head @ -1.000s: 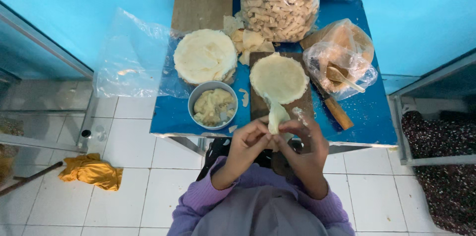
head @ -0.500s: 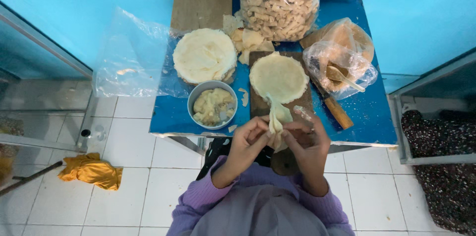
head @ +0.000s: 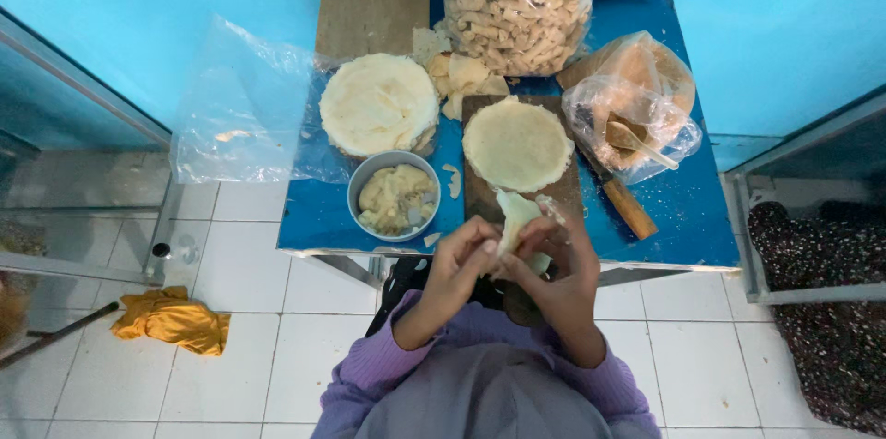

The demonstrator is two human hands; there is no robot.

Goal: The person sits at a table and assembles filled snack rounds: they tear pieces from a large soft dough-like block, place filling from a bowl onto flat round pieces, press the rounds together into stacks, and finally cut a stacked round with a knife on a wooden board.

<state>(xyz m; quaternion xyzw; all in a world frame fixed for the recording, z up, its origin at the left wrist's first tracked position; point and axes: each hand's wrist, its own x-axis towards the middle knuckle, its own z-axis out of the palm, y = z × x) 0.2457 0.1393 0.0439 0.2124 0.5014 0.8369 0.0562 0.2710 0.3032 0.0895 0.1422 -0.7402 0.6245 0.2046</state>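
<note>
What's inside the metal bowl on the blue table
The metal bowl holds pale yellowish, lumpy filling, heaped toward the left. A bit of bare metal shows at the right; the bottom beneath the filling is covered.

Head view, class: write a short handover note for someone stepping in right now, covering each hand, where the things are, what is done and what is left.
Left hand and right hand: both pinch one folded wrapper over the table's near edge.
Things: a flat round wrapper on the board; wrapper stack to its left; filling bowl in front of the stack; knife right of the board.
Done: wrapper folded.
Left: the fold looks unfinished; the stack remains.
</note>
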